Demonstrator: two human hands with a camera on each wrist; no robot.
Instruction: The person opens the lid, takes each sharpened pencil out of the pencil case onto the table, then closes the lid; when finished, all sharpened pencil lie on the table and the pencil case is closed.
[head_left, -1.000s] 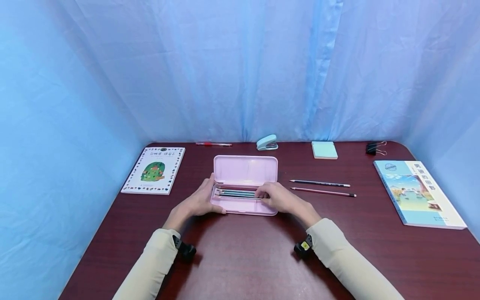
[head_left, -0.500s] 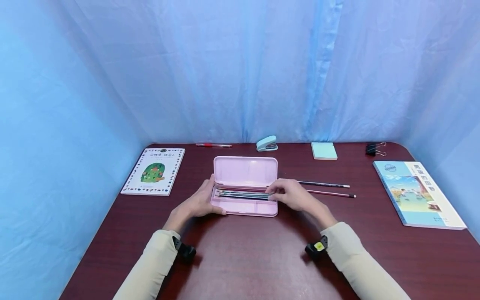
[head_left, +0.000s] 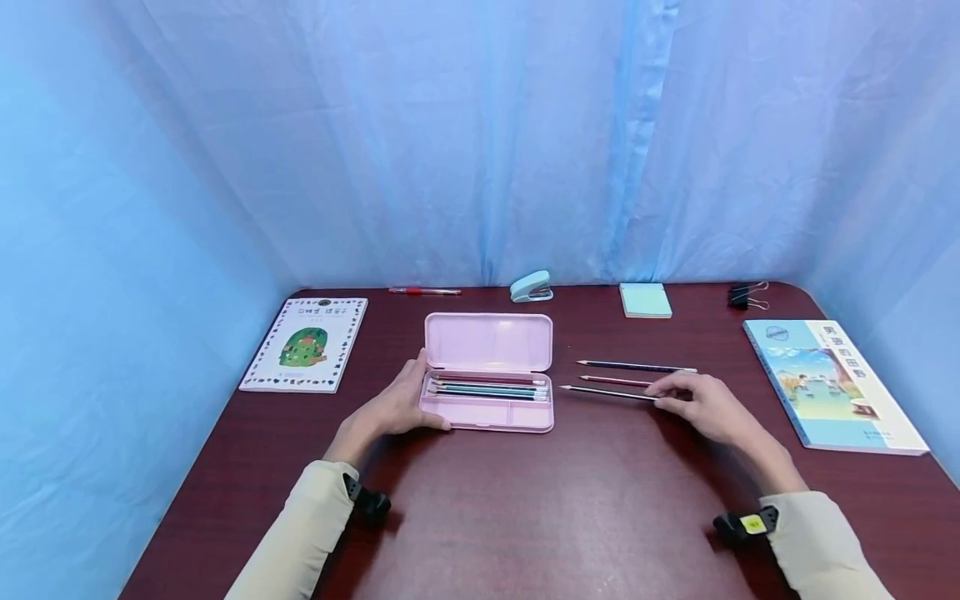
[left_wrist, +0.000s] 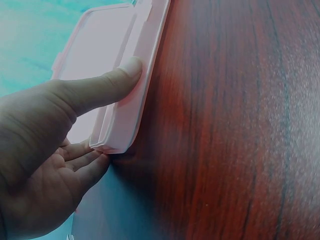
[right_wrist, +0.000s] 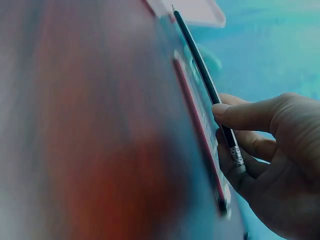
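Observation:
A pink pencil case (head_left: 468, 410) lies with its lid raised, several pencils (head_left: 487, 390) in its rear compartment. My left hand (head_left: 397, 404) holds its left end, the thumb (left_wrist: 107, 90) on the front wall and the other fingers against the end. To the right of the case, my right hand (head_left: 705, 406) pinches a dark pencil (right_wrist: 195, 50) near its eraser end, the tip pointing left toward the case. Just behind the held pencil is a red pencil (head_left: 611, 380), partly covered by the hand. Another dark pencil (head_left: 633, 366) lies farther back.
Along the back edge are a red pen (head_left: 424, 291), a mint stapler (head_left: 531, 287), a sticky-note pad (head_left: 646, 301) and a black binder clip (head_left: 741, 296). One book (head_left: 303, 346) lies at left, a thicker book (head_left: 832, 387) at right. Blue curtains (head_left: 480, 150) surround the table.
My right hand has lifted a dark pencil out of the case and carried it right, to beside the loose pencils. My left hand has stayed on the case.

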